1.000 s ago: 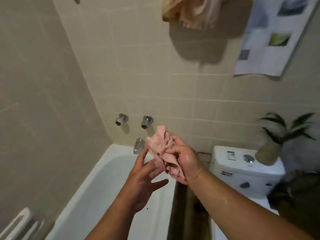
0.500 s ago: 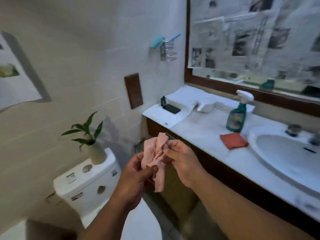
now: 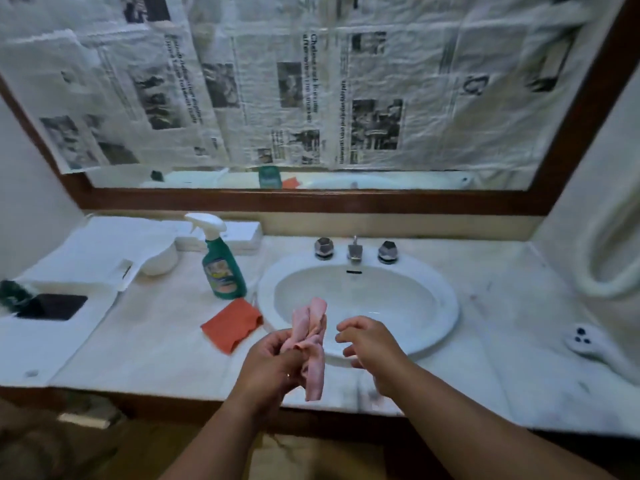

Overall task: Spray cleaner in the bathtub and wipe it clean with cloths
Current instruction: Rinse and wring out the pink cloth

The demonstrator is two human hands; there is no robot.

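Note:
My left hand (image 3: 277, 362) grips a crumpled pink cloth (image 3: 311, 337) in front of the counter, over the near rim of the sink (image 3: 446, 306). One end of the cloth sticks up, the other hangs down. My right hand (image 3: 367, 341) hovers just right of the cloth with loosely curled fingers and holds nothing. A green spray bottle (image 3: 221, 268) with a white trigger stands on the counter left of the sink. An orange cloth (image 3: 232, 323) lies flat in front of the bottle. The bathtub is out of view.
The marble counter (image 3: 156, 341) carries white boxes (image 3: 104, 251) and a dark phone-like slab (image 3: 55, 306) at the left, a white device (image 3: 588, 341) at the right. Taps (image 3: 355, 252) stand behind the basin. Newspaper covers the mirror (image 3: 311, 98).
The view swung from the bathtub past the toilet to the sink counter. The pink cloth passed from my right hand to my left hand, and my right hand let go.

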